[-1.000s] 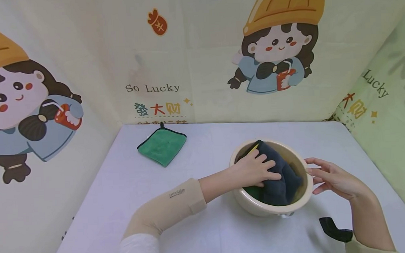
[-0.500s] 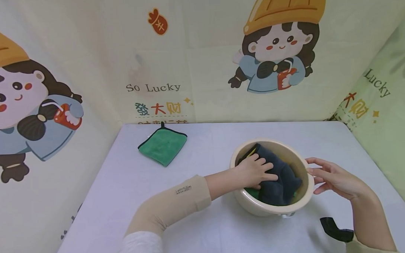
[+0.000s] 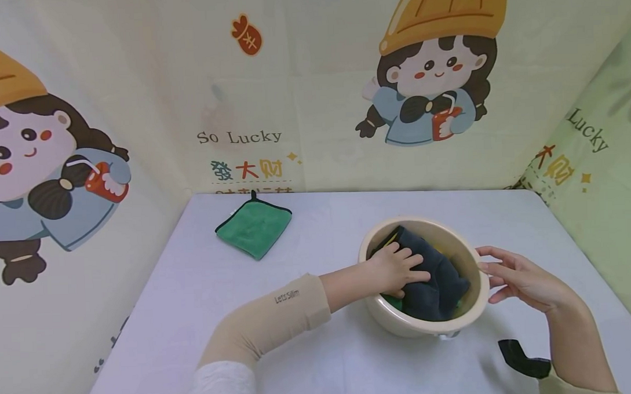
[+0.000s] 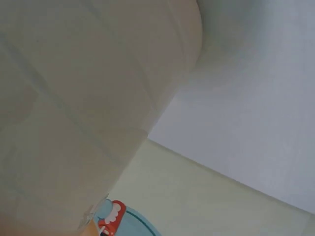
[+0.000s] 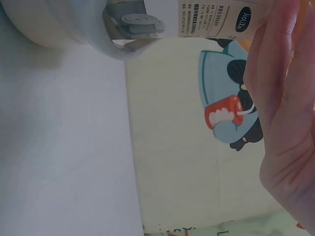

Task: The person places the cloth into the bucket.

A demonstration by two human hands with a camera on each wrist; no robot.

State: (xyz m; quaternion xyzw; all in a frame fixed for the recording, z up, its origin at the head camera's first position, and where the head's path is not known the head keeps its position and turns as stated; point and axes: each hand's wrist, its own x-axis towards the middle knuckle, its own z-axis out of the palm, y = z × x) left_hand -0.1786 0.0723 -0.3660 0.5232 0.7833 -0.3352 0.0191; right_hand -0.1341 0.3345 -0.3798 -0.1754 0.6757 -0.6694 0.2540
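Note:
A cream bucket (image 3: 398,326) stands right of the table's middle, with a bunched dark blue cloth (image 3: 428,297) inside. Bits of green cloth (image 3: 393,302) and a yellow edge show around it. My left hand (image 3: 396,269) reaches over the near-left rim and presses on the blue cloth, fingers spread. The right hand (image 3: 519,277) is at the bucket's right side, its fingertips touching the rim and the fingers loosely bent. In the right wrist view, this hand (image 5: 285,113) is beside the bucket's printed label (image 5: 211,18) and a grey fitting (image 5: 133,19). The left wrist view does not show the left hand.
A green square cloth (image 3: 255,227) with black edging and a loop lies at the back left of the white table (image 3: 300,360). Behind the table hangs a printed cloth backdrop (image 3: 322,104). A black curved piece (image 3: 524,359) sticks out from the right wrist.
The left hand has pressed the blue cloth slightly lower into the bucket, and its forearm has shifted a little right. My right hand has stayed at the rim.

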